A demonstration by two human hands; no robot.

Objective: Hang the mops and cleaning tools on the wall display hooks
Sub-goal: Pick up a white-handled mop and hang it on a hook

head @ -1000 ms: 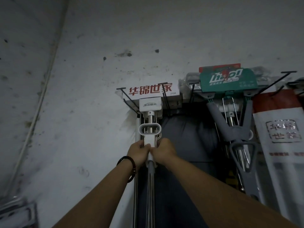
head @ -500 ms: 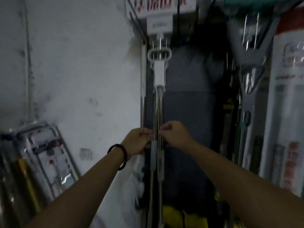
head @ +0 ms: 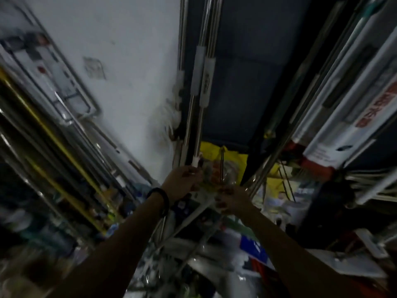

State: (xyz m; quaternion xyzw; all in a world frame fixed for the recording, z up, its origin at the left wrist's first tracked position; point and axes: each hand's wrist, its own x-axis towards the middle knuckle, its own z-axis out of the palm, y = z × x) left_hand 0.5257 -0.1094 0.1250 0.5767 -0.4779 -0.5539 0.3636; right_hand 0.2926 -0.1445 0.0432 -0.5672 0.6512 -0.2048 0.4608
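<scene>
Several mops with steel poles (head: 200, 87) hang down the wall in front of me, each pole with a pale grey sleeve partway down. My left hand (head: 182, 181), a dark band on its wrist, grips the lower end of one pole near its white tip. My right hand (head: 233, 200) holds the edge of a clear plastic-wrapped pack (head: 217, 175) at the foot of the poles. The frame is blurred, so the fingers are hard to make out. The hooks lie above the frame.
More packaged mops (head: 348, 100) with white and red labels hang at the right. Boxed goods and a yellow-edged rack (head: 53, 134) line the left. A yellow bag (head: 236, 160) sits behind the poles. Cluttered stock (head: 193, 261) fills the floor below my arms.
My view has swung down from the hooks to the poles' lower ends. Both hands have slid down the mop poles to near the bottom.
</scene>
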